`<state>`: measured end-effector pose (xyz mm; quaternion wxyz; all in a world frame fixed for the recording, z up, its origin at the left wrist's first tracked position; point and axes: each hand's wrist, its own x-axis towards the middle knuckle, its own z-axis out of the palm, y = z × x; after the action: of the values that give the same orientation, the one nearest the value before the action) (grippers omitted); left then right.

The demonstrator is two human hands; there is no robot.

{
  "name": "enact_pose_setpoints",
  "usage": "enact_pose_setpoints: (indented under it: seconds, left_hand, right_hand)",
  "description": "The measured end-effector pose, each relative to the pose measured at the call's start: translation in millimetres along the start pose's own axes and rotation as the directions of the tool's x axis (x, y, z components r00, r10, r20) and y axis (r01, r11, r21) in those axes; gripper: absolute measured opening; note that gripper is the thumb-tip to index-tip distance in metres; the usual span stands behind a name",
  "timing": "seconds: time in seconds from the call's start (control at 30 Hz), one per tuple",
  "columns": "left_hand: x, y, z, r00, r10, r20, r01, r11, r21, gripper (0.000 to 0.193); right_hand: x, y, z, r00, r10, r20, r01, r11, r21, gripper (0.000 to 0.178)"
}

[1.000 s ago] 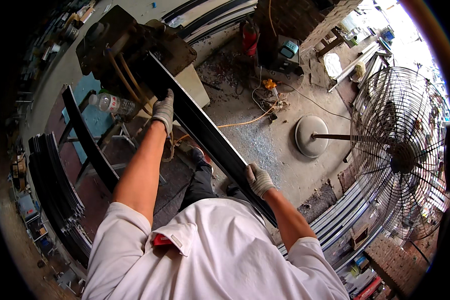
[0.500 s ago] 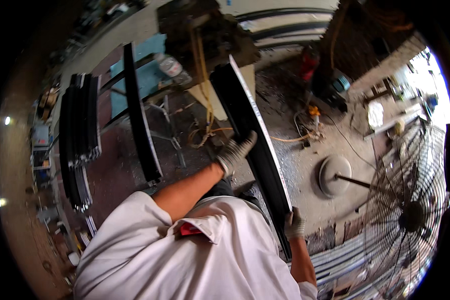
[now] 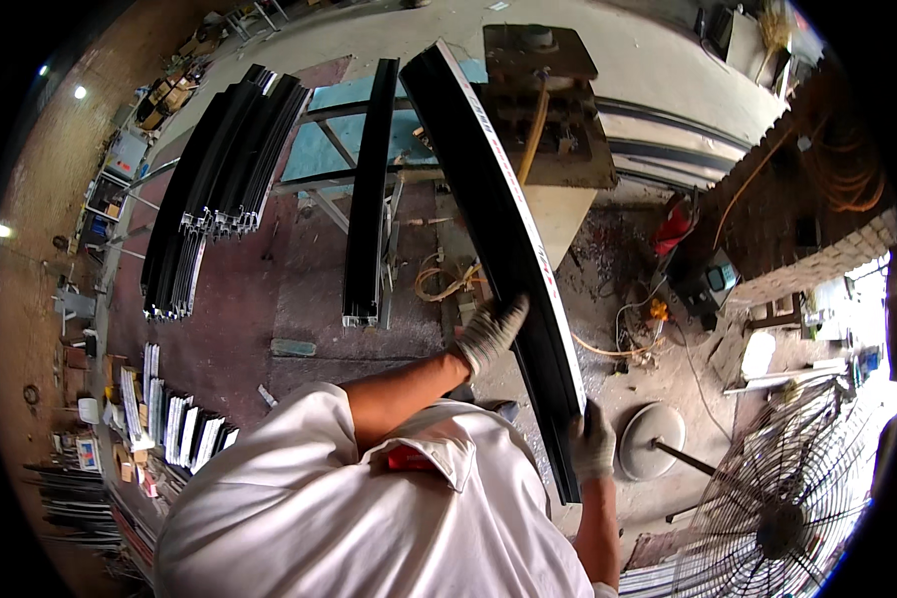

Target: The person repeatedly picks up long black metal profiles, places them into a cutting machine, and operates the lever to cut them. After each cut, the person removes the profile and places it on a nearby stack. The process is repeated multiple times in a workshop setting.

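Note:
A long black profile (image 3: 493,214) with a white printed strip along one edge slants across the middle, its far end upper left and its near end beside my body. My left hand (image 3: 493,336), in a pale knitted glove, is closed on its left edge, below the middle. Lower down, my gloved right hand (image 3: 594,439) grips the right edge near the close end. Left of the held piece, a single black profile (image 3: 371,199) lies across a metal stand (image 3: 333,217). Farther left, a stack of black profiles (image 3: 231,154) rests on supports.
Beyond the held profile stands a dark machine table (image 3: 558,154) with a yellow hose (image 3: 535,130). At the lower right is a large caged fan (image 3: 779,528), its round base (image 3: 652,441) near my right hand. Bundled strips (image 3: 174,424) stand at lower left; an orange hose (image 3: 608,352) crosses the floor.
My view has swung left, so the stacked profiles and stand now sit farther right in the picture. Both hands have kept hold of the black profile.

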<state>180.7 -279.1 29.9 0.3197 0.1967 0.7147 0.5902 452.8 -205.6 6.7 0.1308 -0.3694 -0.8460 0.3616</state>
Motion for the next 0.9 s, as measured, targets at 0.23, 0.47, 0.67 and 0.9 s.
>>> enact_pose_setpoints:
  seconds: [0.23,0.47,0.67,0.9]
  left_hand:
    - [69,49,-98,0.986,-0.01,-0.166,0.015,0.999,0.031,0.075]
    - [110,17,-151,0.977,-0.002,-0.215,-0.02,0.995,-0.102,0.051]
    - [132,-2,-208,0.919,0.127,-0.372,-0.142,0.99,-0.013,0.05]
    - [194,-67,-378,0.973,0.229,0.007,-0.17,0.699,0.694,0.048]
  right_hand:
    - [-21,5,15,0.982,0.146,0.116,-0.149,0.989,0.012,0.03]
    - [95,-137,54,0.949,0.172,0.264,-0.167,0.985,-0.045,0.044]
    - [194,-248,136,0.926,0.204,0.319,-0.218,0.976,0.01,0.056]
    - [211,-307,237,0.933,-0.022,0.359,-0.179,0.838,0.515,0.043]
